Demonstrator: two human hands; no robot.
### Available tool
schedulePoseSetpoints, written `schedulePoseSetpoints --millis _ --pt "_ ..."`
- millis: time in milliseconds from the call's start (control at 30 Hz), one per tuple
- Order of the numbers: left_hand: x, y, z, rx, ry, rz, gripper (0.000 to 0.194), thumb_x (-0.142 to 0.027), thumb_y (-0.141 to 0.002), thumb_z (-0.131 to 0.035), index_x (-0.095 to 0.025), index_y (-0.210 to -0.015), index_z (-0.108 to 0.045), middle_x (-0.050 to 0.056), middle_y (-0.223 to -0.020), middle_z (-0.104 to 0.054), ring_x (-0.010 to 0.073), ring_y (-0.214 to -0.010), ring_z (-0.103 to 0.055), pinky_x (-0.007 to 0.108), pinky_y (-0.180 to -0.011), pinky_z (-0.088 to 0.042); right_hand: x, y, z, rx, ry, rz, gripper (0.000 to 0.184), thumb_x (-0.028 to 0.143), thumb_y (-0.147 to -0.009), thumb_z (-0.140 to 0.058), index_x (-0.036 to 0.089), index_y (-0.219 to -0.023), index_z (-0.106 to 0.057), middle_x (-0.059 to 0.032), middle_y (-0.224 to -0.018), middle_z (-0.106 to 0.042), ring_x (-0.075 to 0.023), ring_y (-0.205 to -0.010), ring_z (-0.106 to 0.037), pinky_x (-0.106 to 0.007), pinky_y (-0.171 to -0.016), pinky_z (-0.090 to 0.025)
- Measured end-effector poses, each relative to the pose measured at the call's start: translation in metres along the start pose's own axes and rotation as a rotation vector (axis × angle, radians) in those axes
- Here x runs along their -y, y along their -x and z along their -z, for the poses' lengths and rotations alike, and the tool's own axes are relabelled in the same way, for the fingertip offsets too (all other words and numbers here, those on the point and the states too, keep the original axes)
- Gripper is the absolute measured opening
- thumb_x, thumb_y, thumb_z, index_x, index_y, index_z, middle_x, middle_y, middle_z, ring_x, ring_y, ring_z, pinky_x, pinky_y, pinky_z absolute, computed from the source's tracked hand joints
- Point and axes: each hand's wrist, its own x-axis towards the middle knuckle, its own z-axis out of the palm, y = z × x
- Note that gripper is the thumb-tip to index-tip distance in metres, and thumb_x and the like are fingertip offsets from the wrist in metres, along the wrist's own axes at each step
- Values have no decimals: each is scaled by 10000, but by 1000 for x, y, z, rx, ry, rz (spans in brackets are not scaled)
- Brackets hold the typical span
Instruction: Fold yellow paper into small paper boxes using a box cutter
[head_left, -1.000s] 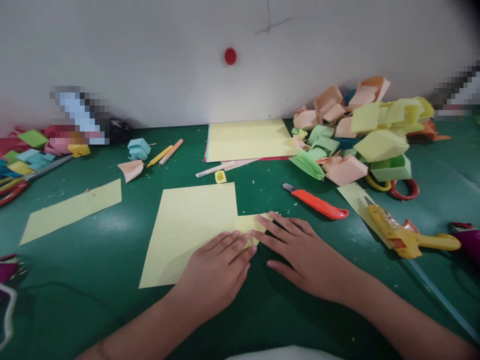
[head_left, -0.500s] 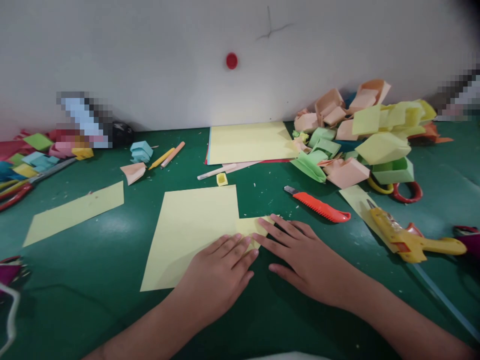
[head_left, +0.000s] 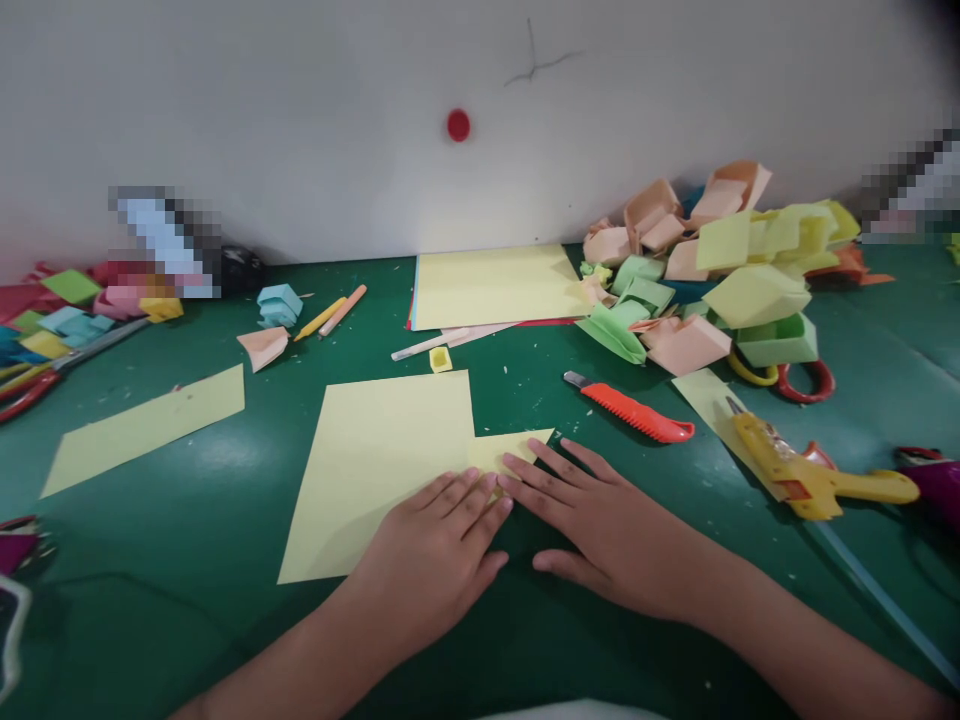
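Note:
My left hand [head_left: 442, 545] lies flat with fingers stretched, palm down, over the right edge of a large pale yellow paper sheet [head_left: 375, 450]. Its fingertips press on a smaller pale yellow paper piece [head_left: 502, 450] that sticks out to the right of the sheet. My right hand [head_left: 592, 520] is spread open, its fingertips on that same small piece from the right side. Both hands cover the lower part of the small piece, so its full outline is hidden. A tiny yellow folded paper box [head_left: 440, 360] stands just beyond the sheet.
An orange utility knife [head_left: 637, 411] lies right of the hands, with a yellow glue gun [head_left: 817, 470] farther right on a paper strip. Folded paper boxes [head_left: 690, 340] are heaped at the back right. Scissors [head_left: 34, 395] lie left; stacked sheets [head_left: 495, 285] rest by the wall.
My right hand's fingers have slid slightly down and left on the small paper piece, uncovering more of its top edge. My left hand stays nearly in place. The whole view has shifted a little.

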Motion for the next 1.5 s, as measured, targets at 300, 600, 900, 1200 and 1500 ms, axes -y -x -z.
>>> schedulePoseSetpoints --millis 300,600,900,1200,1500 --pt "0 0 0 -7 -1 6 430 -385 -1060 -387 -194 -1353 -638 50 -1400 -636 230 -1292 -607 396 -1132 -442 -4 0 -1 -6 -4 -9 627 495 -1060 -382 309 -1620 -169 -10 -1658 -293 -297 -1539 -226 -631 -1209 -253" --pt "1 -2 -2 -32 11 55 407 -383 -1045 -423 -216 -1344 -642 54 -1443 -603 271 -1312 -584 441 -1109 -456 -6 -2 -1 11 -4 -22 632 513 -1064 -346 274 -1621 -166 -31 -1660 -273 -304 -1548 -190 -661 -1207 -225" --pt "4 -3 -3 -2 -39 11 406 -285 -1066 -361 -204 -1354 -636 57 -1429 -615 273 -1326 -573 429 -1090 -464 -15 -4 2 4 0 -41 600 496 -1068 -344 338 -1615 -151 1 -1644 -317 -300 -1539 -222 -688 -1196 -206" --pt "11 13 12 91 53 -4 401 -384 -1059 -397 -251 -1342 -649 24 -1503 -544 248 -1385 -517 404 -1164 -398 -39 1 7 -60 101 -223 545 504 -1064 -330 366 -1588 -282 51 -1626 -354 -344 -1549 -145 -665 -1195 -233" --pt "15 14 31 155 128 -65 345 -284 -1026 -455 -243 -1271 -695 17 -1466 -582 250 -1349 -551 448 -1150 -408 -30 0 5 -98 253 -211 525 480 -1066 -332 314 -1562 -377 40 -1634 -346 -387 -1541 -156 -674 -1183 -245"
